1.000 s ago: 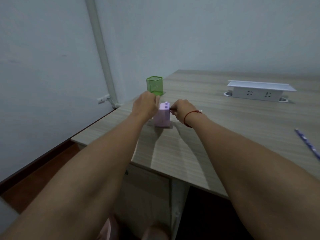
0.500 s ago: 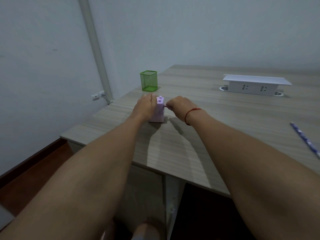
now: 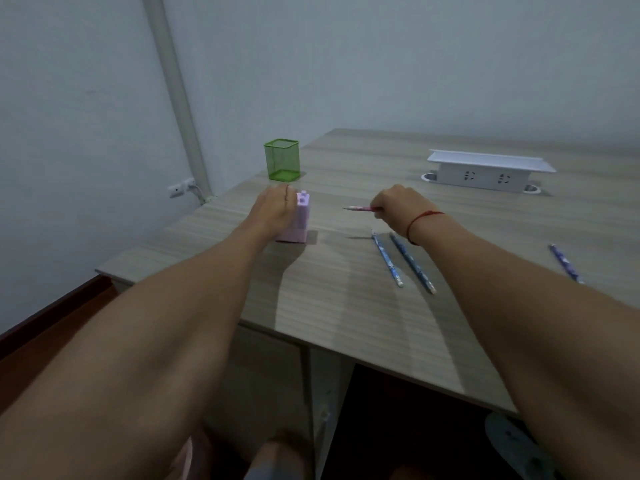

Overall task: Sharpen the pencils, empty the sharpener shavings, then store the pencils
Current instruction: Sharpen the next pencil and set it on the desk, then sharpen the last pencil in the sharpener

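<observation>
A pink box-shaped pencil sharpener [image 3: 302, 220] stands on the wooden desk [image 3: 346, 299]. My left hand [image 3: 275, 211] grips its left side. My right hand [image 3: 403, 209] is a hand's width to the right of the sharpener and holds a pink pencil [image 3: 360, 208] level, its tip pointing left at the sharpener. Two blue pencils [image 3: 388, 259] [image 3: 414, 264] lie side by side on the desk under my right wrist. A purple pencil [image 3: 564, 263] lies further right. A green mesh pencil cup [image 3: 282, 164] stands behind the sharpener, empty as far as I can see.
A white socket box [image 3: 485, 171] with a raised lid sits at the back right of the desk. The desk's left edge runs close to the sharpener, with a wall, a pipe and a wall socket [image 3: 180, 188] beyond. My knees show below the front edge.
My right hand has drawn away from the sharpener to the right, bringing the pink pencil out with it. My left hand stays on the sharpener. The view shifted, revealing the two blue pencils.
</observation>
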`<act>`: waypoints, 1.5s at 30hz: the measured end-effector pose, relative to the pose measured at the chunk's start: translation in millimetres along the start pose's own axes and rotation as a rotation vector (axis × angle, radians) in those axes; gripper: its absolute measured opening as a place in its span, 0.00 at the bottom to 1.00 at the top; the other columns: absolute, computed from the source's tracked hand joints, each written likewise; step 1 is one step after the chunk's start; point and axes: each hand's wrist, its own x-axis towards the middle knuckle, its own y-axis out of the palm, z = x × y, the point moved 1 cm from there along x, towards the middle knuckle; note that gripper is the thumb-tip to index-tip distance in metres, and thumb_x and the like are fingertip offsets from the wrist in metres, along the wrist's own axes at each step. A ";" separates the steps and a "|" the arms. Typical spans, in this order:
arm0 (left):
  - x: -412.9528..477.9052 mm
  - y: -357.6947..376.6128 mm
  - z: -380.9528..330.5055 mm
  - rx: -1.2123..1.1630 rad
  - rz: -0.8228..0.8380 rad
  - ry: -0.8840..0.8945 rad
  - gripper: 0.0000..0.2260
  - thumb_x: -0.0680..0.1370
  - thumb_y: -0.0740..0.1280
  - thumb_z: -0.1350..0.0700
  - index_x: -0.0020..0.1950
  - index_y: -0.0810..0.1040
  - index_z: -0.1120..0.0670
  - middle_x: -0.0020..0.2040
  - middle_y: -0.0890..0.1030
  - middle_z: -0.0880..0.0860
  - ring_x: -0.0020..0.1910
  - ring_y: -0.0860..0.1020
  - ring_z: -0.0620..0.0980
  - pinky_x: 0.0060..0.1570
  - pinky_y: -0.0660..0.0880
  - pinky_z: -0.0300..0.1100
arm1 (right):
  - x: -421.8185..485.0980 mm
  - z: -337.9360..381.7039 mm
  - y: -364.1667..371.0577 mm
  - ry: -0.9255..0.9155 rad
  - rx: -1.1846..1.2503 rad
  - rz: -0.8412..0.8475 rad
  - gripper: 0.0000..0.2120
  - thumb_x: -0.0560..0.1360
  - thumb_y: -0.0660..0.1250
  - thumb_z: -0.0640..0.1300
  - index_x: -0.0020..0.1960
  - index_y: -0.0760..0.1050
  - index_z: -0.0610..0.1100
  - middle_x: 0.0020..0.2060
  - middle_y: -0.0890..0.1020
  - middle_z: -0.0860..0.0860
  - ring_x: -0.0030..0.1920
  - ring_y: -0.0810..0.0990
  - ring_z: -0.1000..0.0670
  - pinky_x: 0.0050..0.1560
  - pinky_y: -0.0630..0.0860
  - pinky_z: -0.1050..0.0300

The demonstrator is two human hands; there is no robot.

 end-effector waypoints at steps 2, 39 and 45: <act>-5.2 5.7 -14.0 -0.007 0.000 0.006 0.16 0.82 0.52 0.58 0.50 0.76 0.66 0.53 0.78 0.68 0.51 0.76 0.62 0.49 0.69 0.50 | -3.2 2.8 0.5 0.016 0.028 -0.009 0.10 0.78 0.63 0.38 0.56 0.79 0.37 0.54 0.80 0.37 0.54 0.79 0.38 0.52 0.73 0.52; -43.8 28.2 -58.7 -0.054 -0.104 0.002 0.16 0.81 0.52 0.56 0.51 0.77 0.64 0.55 0.78 0.67 0.54 0.76 0.62 0.52 0.70 0.50 | -105.4 -69.2 -7.8 0.526 -0.117 -0.090 0.14 0.79 0.60 0.37 0.63 0.74 0.38 0.62 0.77 0.40 0.62 0.76 0.38 0.59 0.74 0.48; -40.8 31.8 -58.8 -0.040 -0.089 0.010 0.17 0.81 0.52 0.55 0.53 0.77 0.63 0.56 0.78 0.67 0.55 0.76 0.64 0.52 0.71 0.51 | -145.5 -108.4 2.3 0.809 -0.181 -0.040 0.18 0.79 0.59 0.42 0.68 0.69 0.38 0.65 0.71 0.40 0.65 0.70 0.40 0.64 0.68 0.49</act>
